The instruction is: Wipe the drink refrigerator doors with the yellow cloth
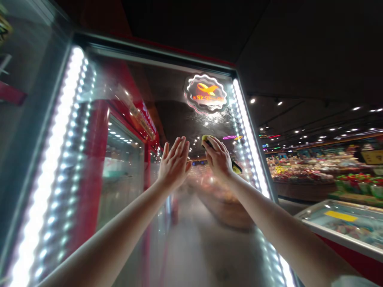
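In front of me is a glass door (191, 239) framed in dark metal and lit by bright LED strips. My left hand (174, 161) is raised at its middle, fingers stretched out and the palm toward the glass; whether it touches the pane I cannot tell. To its right, my right hand (219, 156) has its fingers over a yellow-and-black pad (236, 167), pressed toward the glass. Most of the pad is hidden behind the hand; yellow shows at the fingertips and below the wrist. A glowing round sign (206, 94) hangs above that hand.
A long LED strip (56, 139) runs down the left side, another (249, 135) down the right. Beyond the right edge stand a glass-topped freezer chest (338, 223) and produce displays (302, 169). Red-framed cabinets (101, 159) appear in the glass.
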`<state>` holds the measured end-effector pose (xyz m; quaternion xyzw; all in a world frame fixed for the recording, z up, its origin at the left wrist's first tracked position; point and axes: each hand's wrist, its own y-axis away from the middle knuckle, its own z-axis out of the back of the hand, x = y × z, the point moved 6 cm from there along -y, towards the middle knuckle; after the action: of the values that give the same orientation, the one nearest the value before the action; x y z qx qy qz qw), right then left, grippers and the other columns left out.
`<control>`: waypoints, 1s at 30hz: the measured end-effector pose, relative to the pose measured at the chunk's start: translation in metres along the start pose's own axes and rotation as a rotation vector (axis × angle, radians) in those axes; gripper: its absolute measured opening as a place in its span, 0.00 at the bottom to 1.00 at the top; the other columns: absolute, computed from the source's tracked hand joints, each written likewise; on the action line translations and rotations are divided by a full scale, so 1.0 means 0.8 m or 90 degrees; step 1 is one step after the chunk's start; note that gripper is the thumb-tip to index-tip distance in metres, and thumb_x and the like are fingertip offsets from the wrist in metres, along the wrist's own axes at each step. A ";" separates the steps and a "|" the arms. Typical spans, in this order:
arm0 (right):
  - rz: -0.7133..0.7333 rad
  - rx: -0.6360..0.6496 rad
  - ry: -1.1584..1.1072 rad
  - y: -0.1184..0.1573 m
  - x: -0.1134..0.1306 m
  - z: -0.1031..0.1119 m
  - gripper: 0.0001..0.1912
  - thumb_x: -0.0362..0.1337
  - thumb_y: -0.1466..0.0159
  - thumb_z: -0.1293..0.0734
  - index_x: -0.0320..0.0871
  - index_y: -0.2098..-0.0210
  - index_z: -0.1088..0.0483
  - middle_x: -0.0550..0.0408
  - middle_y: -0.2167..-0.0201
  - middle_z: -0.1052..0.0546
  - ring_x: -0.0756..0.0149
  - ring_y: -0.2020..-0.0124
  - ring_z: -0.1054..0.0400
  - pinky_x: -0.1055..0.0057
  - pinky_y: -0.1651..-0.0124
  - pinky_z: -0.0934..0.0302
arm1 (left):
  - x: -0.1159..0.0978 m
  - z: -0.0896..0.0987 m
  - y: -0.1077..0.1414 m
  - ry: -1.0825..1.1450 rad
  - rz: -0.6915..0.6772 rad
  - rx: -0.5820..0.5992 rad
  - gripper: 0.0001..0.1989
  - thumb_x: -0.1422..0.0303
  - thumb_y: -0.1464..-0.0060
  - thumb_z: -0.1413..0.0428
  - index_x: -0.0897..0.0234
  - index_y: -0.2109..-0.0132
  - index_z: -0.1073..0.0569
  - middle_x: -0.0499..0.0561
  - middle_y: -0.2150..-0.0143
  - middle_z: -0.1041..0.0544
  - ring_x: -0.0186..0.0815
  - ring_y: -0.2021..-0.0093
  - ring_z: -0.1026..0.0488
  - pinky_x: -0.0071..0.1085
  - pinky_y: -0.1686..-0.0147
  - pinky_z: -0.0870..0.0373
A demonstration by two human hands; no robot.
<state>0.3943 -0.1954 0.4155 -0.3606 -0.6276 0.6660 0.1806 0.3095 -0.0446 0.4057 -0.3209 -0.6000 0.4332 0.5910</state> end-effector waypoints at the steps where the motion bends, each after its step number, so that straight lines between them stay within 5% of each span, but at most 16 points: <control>1: -0.017 0.002 -0.001 -0.015 -0.007 -0.001 0.25 0.36 0.27 0.43 0.51 0.33 0.34 0.53 0.29 0.35 0.58 0.29 0.44 0.53 0.27 0.48 | -0.004 -0.003 -0.002 -0.003 0.000 -0.001 0.31 0.65 0.33 0.52 0.72 0.27 0.45 0.63 0.24 0.46 0.49 0.24 0.50 0.57 0.26 0.54; 5: -0.145 -0.062 -0.003 -0.029 -0.068 0.005 0.24 0.36 0.28 0.42 0.51 0.35 0.32 0.52 0.31 0.33 0.55 0.31 0.41 0.49 0.29 0.45 | -0.023 -0.016 -0.007 -0.004 -0.016 0.001 0.32 0.65 0.33 0.52 0.72 0.26 0.46 0.63 0.24 0.47 0.48 0.24 0.50 0.55 0.26 0.51; 9: -0.238 -0.176 0.018 0.032 -0.091 0.009 0.24 0.35 0.30 0.41 0.46 0.36 0.30 0.46 0.34 0.30 0.52 0.34 0.37 0.49 0.34 0.39 | -0.037 -0.026 -0.004 0.016 -0.025 0.007 0.34 0.66 0.34 0.52 0.70 0.26 0.48 0.62 0.24 0.46 0.46 0.24 0.50 0.51 0.26 0.50; 11: -0.190 -0.139 0.030 0.046 -0.074 0.001 0.24 0.36 0.29 0.41 0.46 0.36 0.31 0.46 0.33 0.31 0.53 0.33 0.38 0.51 0.33 0.40 | -0.044 -0.032 -0.004 0.029 -0.032 0.002 0.34 0.66 0.34 0.52 0.69 0.25 0.48 0.61 0.24 0.45 0.46 0.24 0.50 0.51 0.26 0.51; 14: -0.109 -0.048 0.028 0.023 -0.061 -0.010 0.23 0.35 0.28 0.42 0.51 0.36 0.31 0.52 0.32 0.32 0.57 0.31 0.41 0.55 0.31 0.44 | -0.056 -0.042 -0.009 0.050 -0.042 -0.012 0.34 0.65 0.34 0.52 0.67 0.25 0.50 0.61 0.24 0.45 0.46 0.24 0.50 0.51 0.26 0.50; 18: -0.177 -0.068 0.044 -0.009 -0.112 0.004 0.23 0.34 0.29 0.41 0.49 0.37 0.29 0.51 0.33 0.30 0.53 0.32 0.40 0.49 0.31 0.45 | -0.071 -0.055 -0.016 0.057 -0.037 -0.012 0.34 0.65 0.34 0.51 0.67 0.25 0.50 0.60 0.24 0.45 0.47 0.24 0.50 0.51 0.26 0.51; 21: -0.196 -0.091 0.061 0.019 -0.142 0.013 0.23 0.32 0.31 0.41 0.43 0.39 0.28 0.44 0.36 0.28 0.50 0.33 0.38 0.48 0.33 0.43 | -0.079 -0.060 -0.015 0.063 -0.034 -0.002 0.35 0.65 0.34 0.51 0.67 0.25 0.50 0.60 0.24 0.46 0.47 0.24 0.51 0.51 0.26 0.52; 25: -0.132 -0.073 0.038 0.054 -0.137 0.008 0.23 0.30 0.31 0.42 0.40 0.39 0.27 0.41 0.35 0.29 0.52 0.34 0.37 0.53 0.33 0.41 | -0.085 -0.065 -0.016 0.063 -0.037 0.000 0.33 0.65 0.34 0.52 0.68 0.25 0.47 0.61 0.24 0.45 0.47 0.24 0.49 0.53 0.26 0.52; 30: -0.194 -0.079 0.036 -0.007 -0.153 0.004 0.24 0.28 0.30 0.44 0.40 0.39 0.28 0.43 0.36 0.28 0.52 0.36 0.34 0.54 0.36 0.38 | -0.093 -0.069 -0.030 0.058 -0.026 -0.022 0.32 0.66 0.34 0.52 0.68 0.26 0.46 0.62 0.25 0.44 0.48 0.25 0.47 0.56 0.26 0.53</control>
<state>0.4734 -0.2819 0.4515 -0.2905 -0.7097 0.5801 0.2745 0.3743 -0.1137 0.3909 -0.3384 -0.5864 0.3957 0.6205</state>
